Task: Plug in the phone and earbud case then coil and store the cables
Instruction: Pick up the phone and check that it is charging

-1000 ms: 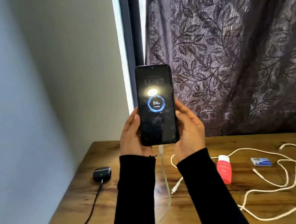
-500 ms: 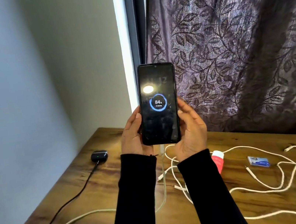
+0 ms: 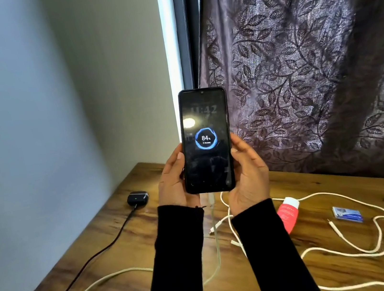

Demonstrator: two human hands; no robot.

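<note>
While both hands hold it up above the wooden table (image 3: 333,281), the phone (image 3: 206,140) stands upright in the middle of the head view, its screen facing the camera. The screen shows a blue ring with 84 in it. The left hand (image 3: 173,182) grips the phone's left edge, and the right hand (image 3: 247,174) grips its right edge, fingers curled round the lower half. A white cable (image 3: 215,232) is plugged into the bottom of the phone and hangs down between the two black sleeves (image 3: 179,260), then runs off across the table toward 7 o'clock.

At 9 o'clock from the hands, the black earbud case (image 3: 137,198) sits on the table with a small green light on. A black cable (image 3: 84,265) is plugged into it and runs toward 7 o'clock.

At 4 o'clock from the phone, loose white cables (image 3: 382,241) lie tangled on the table. A red tube (image 3: 288,214) with a white cap lies just beside the right sleeve. A small blue packet (image 3: 347,214) lies near it, at 3 o'clock.
</note>
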